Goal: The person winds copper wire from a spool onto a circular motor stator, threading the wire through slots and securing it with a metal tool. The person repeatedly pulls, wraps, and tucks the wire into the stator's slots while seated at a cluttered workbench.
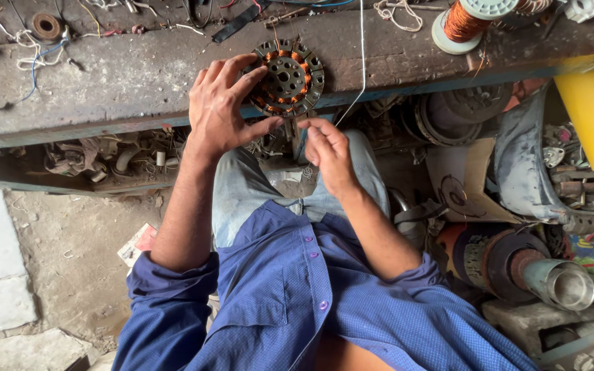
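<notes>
One wound stator [287, 77], seemingly one copper-wire spool [467, 20], two hands.

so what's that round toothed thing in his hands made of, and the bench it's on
The round toothed disc looks like dull grey stacked steel, wound with coppery orange wire, likely enamelled copper. The left hand grips its edge; the right hand pinches just below. The bench seems worn, grimy, scratched wood, though it could be stone.

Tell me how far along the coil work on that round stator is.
Done: most slots of the stator already carry copper windings. In hand: the left hand steadies its rim at the bench edge, while the right hand pinches something thin just below it. Left: the copper wire spool remains well filled; whether any slot is unwound can't be told.
</notes>
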